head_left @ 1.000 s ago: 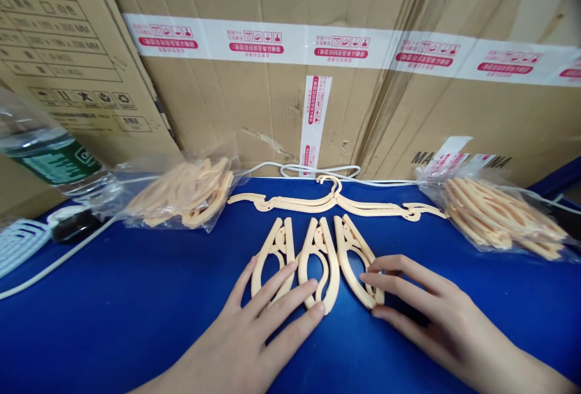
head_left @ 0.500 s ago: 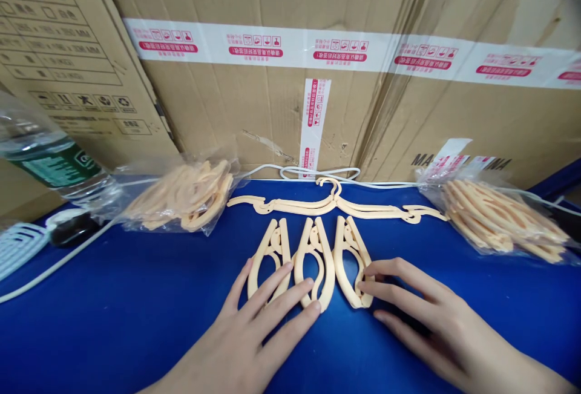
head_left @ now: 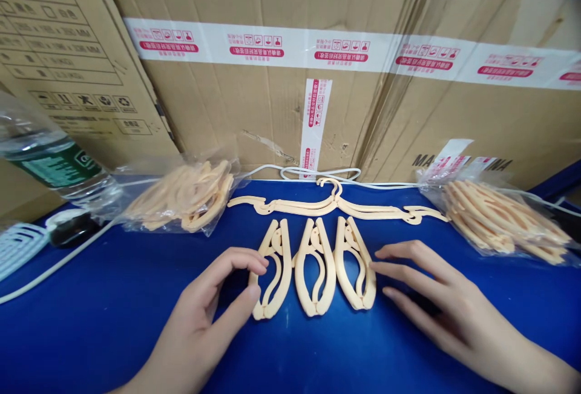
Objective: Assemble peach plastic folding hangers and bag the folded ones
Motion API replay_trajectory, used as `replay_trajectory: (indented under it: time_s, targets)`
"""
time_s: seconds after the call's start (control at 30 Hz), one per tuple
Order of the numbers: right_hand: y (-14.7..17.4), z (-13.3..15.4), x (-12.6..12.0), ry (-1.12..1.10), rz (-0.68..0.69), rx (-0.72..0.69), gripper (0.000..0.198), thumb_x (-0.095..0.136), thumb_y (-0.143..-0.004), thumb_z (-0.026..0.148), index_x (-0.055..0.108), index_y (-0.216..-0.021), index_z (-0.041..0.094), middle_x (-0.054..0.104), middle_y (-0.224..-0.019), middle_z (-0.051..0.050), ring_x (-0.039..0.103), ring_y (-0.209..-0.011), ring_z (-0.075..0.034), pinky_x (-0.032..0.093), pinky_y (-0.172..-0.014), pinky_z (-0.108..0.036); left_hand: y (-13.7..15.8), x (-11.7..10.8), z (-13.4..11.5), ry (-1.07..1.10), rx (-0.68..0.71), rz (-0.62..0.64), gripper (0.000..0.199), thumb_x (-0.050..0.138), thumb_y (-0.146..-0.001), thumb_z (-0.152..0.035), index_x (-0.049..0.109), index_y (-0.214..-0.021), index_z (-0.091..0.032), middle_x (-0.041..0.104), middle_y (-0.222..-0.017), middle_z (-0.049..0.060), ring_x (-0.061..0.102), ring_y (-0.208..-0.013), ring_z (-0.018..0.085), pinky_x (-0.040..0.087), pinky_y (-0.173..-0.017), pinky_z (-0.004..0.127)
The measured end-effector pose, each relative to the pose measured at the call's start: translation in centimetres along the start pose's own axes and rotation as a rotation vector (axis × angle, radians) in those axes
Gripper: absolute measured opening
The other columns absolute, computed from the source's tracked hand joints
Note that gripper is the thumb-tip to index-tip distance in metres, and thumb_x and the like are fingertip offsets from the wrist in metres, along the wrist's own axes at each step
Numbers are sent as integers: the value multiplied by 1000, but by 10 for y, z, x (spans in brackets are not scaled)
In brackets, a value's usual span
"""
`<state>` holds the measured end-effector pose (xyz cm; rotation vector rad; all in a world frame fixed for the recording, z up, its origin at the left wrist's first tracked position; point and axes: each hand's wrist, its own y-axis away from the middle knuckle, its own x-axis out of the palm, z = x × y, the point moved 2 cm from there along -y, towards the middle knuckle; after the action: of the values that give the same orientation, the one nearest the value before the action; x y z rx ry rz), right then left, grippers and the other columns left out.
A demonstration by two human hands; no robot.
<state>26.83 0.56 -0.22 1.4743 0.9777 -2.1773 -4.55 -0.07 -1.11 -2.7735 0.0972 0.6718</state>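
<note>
Three folded cream plastic clothes hangers lie side by side on the blue tabletop (head_left: 327,357): a left one (head_left: 287,255), a middle one (head_left: 333,267) and a right one (head_left: 342,276). My left hand (head_left: 209,309) rests against the outer edge of the left hanger, its thumb and curved fingers apart. On the other side, my right hand (head_left: 436,297) has its fingers spread, with a fingertip at the right hanger's outer edge. Behind the row an unfolded hanger (head_left: 304,207) lies stretched out, hook pointing away from me.
Clear bags of folded hangers lie at the left (head_left: 181,191) and right (head_left: 503,215). A water bottle (head_left: 54,161) with a green label leans at far left, near a black object (head_left: 72,230) and a white cable (head_left: 59,267). Cardboard boxes (head_left: 254,109) wall off the back.
My left hand has drawn back left from over the left and middle hangers to the left one's outer edge. My right hand has shifted slightly right, off the right hanger's top.
</note>
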Motion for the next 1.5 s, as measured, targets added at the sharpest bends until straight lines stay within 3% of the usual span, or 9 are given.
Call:
replay_trajectory:
  time_s: [0.2, 0.43, 0.83, 0.93, 1.07, 1.17, 1.27, 1.4, 1.5]
  targets:
    - [0, -44, -3, 243, -111, 92, 33, 45, -101, 33, 54, -129, 20, 57, -126, -15, 56, -115, -31, 52, -95, -51, 2, 2, 5, 76, -10, 6, 10, 55, -92, -26, 62, -88, -31, 65, -98, -4, 63, -97, 13, 48, -84, 15]
    - [7, -73, 6, 333, -61, 116, 49, 38, -103, 40, 38, -147, 16, 47, -145, -18, 44, -133, -34, 43, -106, -57, 2, 3, 8, 99, -22, -10, 10, 55, -92, -26, 62, -87, -30, 65, -99, -3, 62, -98, 14, 49, -84, 18]
    - [3, -72, 6, 160, -167, 149, 31, 44, -102, 38, 65, -113, 19, 62, -107, -12, 64, -97, -25, 56, -85, -41, -1, 2, -8, 82, -77, -34, 12, 57, -87, -30, 63, -77, -26, 67, -94, 1, 64, -93, 20, 51, -81, 27]
    - [0, -68, 2, 84, -162, 170, 26, 47, -100, 39, 66, -98, 21, 63, -100, -9, 65, -90, -23, 57, -79, -35, 0, 4, -8, 91, -66, -41, 11, 58, -86, -28, 64, -78, -26, 67, -95, 2, 64, -94, 21, 50, -83, 27]
    - [0, -65, -1, 5, -197, 209, 21, 49, -100, 38, 62, -96, 22, 66, -92, -6, 67, -82, -20, 57, -70, -30, 0, 4, -4, 124, -54, -44, 6, 60, -85, -27, 65, -81, -26, 67, -95, 2, 64, -96, 21, 50, -83, 27]
    - [1, -63, -5, 1, -299, 246, 22, 52, -98, 42, 61, -96, 22, 68, -84, -4, 68, -72, -19, 57, -61, -27, 0, 4, 2, 170, -92, -60, 7, 62, -86, -30, 67, -90, -27, 68, -101, 2, 64, -101, 22, 51, -90, 29]
    - [2, -58, -10, 27, -413, 241, 25, 53, -96, 45, 62, -93, 22, 69, -79, -3, 68, -64, -18, 56, -52, -24, 3, 7, 11, 250, -148, -54, 25, 59, -89, -36, 67, -113, -32, 67, -121, 2, 62, -113, 23, 48, -102, 34]
    - [2, -47, -17, 47, -486, 234, 23, 54, -95, 45, 62, -94, 24, 68, -72, -1, 66, -55, -17, 53, -42, -21, 6, 12, 22, 320, -192, -90, 51, 58, -91, -42, 47, -141, -36, 47, -151, 0, 45, -138, 25, 37, -116, 40]
    - [1, -39, -19, 59, -462, 196, 18, 54, -95, 39, 62, -98, 24, 67, -72, -1, 66, -54, -16, 54, -43, -20, 7, 13, 27, 310, -173, -133, 64, 58, -93, -43, 33, -150, -33, 33, -160, 3, 32, -146, 26, 29, -119, 46]
